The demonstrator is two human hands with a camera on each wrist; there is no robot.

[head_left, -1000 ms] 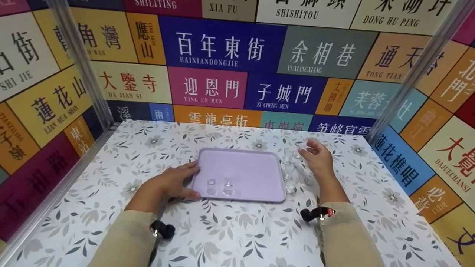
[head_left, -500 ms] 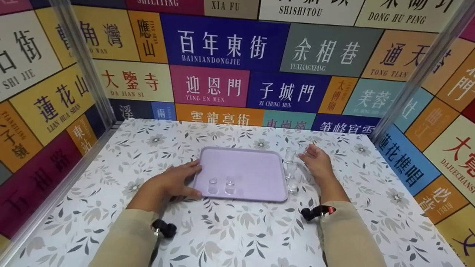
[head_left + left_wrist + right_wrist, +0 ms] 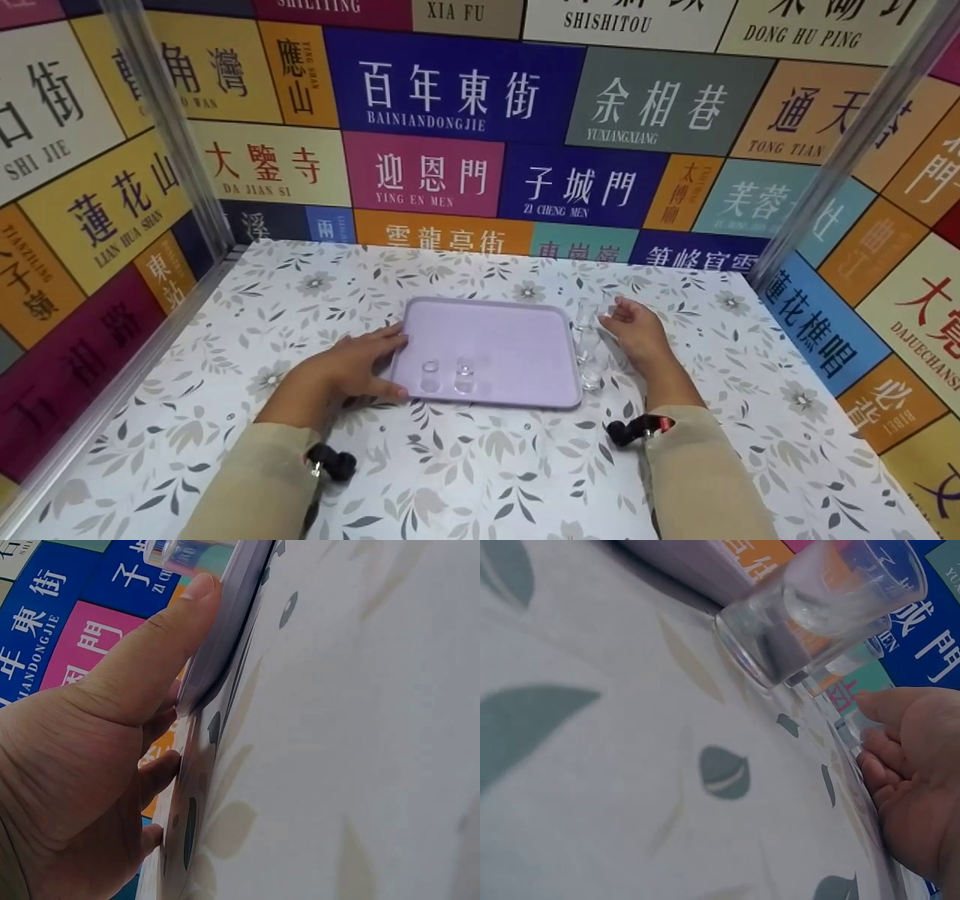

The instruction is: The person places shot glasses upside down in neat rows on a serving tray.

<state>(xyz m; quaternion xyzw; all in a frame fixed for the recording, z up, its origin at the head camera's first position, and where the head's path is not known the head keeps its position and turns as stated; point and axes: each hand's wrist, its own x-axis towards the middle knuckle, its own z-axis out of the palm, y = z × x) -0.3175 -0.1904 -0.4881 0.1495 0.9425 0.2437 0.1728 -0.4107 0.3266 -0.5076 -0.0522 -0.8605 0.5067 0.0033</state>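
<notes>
My left hand [image 3: 352, 367] lies spread at the left edge of a lilac tray [image 3: 517, 337], thumb and fingertips touching its rim. In the left wrist view the thumb [image 3: 142, 664] reaches over the tray corner [image 3: 217, 652]. Two small clear glasses, one [image 3: 430, 376] beside the other [image 3: 465, 376], stand on the tray near its front left. Right of the tray, my right hand [image 3: 637, 334] has its thumb and curled fingers at a small clear glass [image 3: 847, 727], pinching it low by the table.
A row of clear glasses [image 3: 591, 375] stands along the tray's right side; the nearest glass [image 3: 810, 615] looms large in the right wrist view. The floral-covered table [image 3: 480, 465] ends at walls [image 3: 450, 90] of coloured sign panels.
My right hand has come slightly down and left, closer to the row of glasses. The left hand stays at the tray edge, and the glasses on the tray keep their places.
</notes>
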